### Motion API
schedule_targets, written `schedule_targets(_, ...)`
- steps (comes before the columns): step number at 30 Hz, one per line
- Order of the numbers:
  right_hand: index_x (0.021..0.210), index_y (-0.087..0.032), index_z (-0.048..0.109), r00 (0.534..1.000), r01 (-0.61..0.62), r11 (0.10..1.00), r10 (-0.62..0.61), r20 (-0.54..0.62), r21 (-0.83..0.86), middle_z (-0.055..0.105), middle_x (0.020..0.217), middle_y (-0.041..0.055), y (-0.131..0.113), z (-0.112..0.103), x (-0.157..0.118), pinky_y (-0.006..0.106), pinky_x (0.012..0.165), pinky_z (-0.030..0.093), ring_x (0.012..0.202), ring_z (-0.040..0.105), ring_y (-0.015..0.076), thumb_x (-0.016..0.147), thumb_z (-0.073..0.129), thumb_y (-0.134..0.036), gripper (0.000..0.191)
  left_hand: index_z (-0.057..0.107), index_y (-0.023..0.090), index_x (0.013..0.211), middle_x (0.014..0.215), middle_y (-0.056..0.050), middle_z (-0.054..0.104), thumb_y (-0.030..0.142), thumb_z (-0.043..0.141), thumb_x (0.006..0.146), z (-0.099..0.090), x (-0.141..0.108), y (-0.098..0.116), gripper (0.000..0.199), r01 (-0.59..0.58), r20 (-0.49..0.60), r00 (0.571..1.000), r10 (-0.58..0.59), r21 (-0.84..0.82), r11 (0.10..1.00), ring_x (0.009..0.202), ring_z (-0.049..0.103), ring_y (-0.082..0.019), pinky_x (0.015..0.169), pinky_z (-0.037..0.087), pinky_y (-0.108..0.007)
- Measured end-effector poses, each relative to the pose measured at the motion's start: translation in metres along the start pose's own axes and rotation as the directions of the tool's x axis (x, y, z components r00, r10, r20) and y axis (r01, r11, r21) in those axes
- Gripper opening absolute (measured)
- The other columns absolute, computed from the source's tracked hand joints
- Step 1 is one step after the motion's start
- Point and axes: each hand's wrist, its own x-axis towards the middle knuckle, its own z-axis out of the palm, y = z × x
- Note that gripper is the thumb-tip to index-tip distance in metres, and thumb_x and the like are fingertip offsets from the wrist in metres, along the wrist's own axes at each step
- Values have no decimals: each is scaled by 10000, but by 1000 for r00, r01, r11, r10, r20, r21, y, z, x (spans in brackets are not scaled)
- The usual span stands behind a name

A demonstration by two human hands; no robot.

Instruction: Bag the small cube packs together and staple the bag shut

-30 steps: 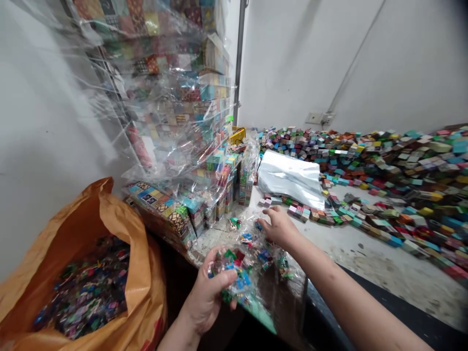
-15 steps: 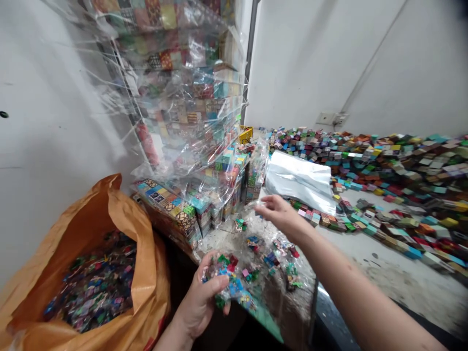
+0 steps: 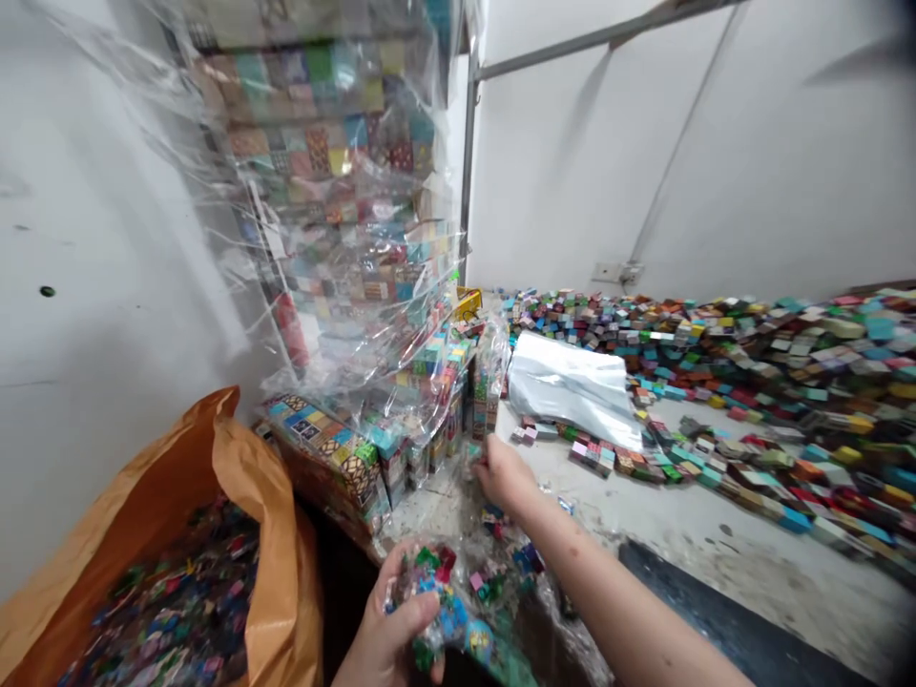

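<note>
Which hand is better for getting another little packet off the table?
Probably the right hand: it's over the table, near loose packets, pinching just one clear packet. The left hand has its grip around a bunch of colourful packets.

We see glossy, crinkled clear plastic wrap [image 3: 379, 239] at upper left, a creased orange sack [image 3: 272, 563] at lower left, shiny silvery sheets [image 3: 572, 386] near centre, and a smooth matt wall [image 3: 558, 191].

One head-worn camera looks forward and down over both hands [image 3: 397, 611].
</note>
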Motion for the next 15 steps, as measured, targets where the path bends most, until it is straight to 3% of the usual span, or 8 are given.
schedule_targets(3, 1103, -126, 446, 997, -35, 988, 45, -60, 151, 604, 902, 93, -4, -37, -10, 310, 704, 449, 819, 583, 204, 831, 481, -331, 343, 420, 224, 1174, 860, -36, 589, 344, 762, 607, -5, 3, -7, 673, -2, -23, 1000, 2, -1, 1000, 535, 532, -118, 368, 426, -203)
schedule_targets(5, 1219, -154, 361, 998, -21, 959, 35, -45, 281, 601, 933, 72, -11, -67, -31, 277, 655, 474, 782, 597, 171, 847, 433, -443, 476, 426, 231, 1176, 851, -36, 601, 337, 758, 620, -2, 6, -9, 657, -16, -17, 1000, 16, 1, 1000, 517, 528, -113, 390, 428, -211)
schedule_targets(8, 1253, -226, 400, 992, -20, 849, -49, 116, 529, 616, 880, 47, -23, -90, -81, 289, 650, 497, 749, 605, 173, 829, 460, -482, 499, 445, 244, 1173, 884, -49, 622, 330, 742, 654, 12, 9, -10, 604, -26, 26, 999, 27, -39, 999, 543, 564, -130, 451, 442, -228)
schedule_targets(10, 1187, -252, 488, 977, 81, 853, -169, 126, 516, 630, 916, 49, -24, -82, -113, 311, 698, 504, 824, 605, 191, 832, 468, -417, 392, 475, 242, 1164, 951, -69, 627, 327, 739, 662, 25, 10, -11, 573, -35, 53, 998, 40, -105, 994, 699, 618, -187, 542, 468, -247)
schedule_targets(12, 1083, -228, 567, 913, 388, 843, -406, -32, 373, 627, 988, 70, -16, -58, -136, 362, 809, 482, 917, 584, 224, 767, 539, -316, 329, 521, 230, 1128, 1011, -79, 626, 348, 749, 651, 36, 10, -13, 542, -66, 65, 995, 77, -154, 986, 878, 614, -231, 672, 486, -274)
schedule_targets(13, 994, -223, 606, 874, 484, 833, -479, -87, 268, 639, 946, 71, -10, -43, -143, 393, 829, 475, 909, 584, 242, 714, 583, -276, 286, 544, 224, 1106, 1024, -80, 628, 367, 754, 643, 40, 8, -15, 528, -84, 68, 993, 97, -164, 983, 945, 597, -242, 740, 483, -287)
schedule_targets(15, 963, -223, 627, 870, 468, 878, -438, -225, 101, 638, 1010, 95, 5, -16, -151, 416, 866, 462, 995, 567, 270, 700, 597, -224, 264, 576, 225, 1076, 1021, -79, 637, 407, 758, 626, 47, 4, -17, 519, -99, 103, 988, 114, -143, 985, 1011, 575, -258, 830, 470, -320)
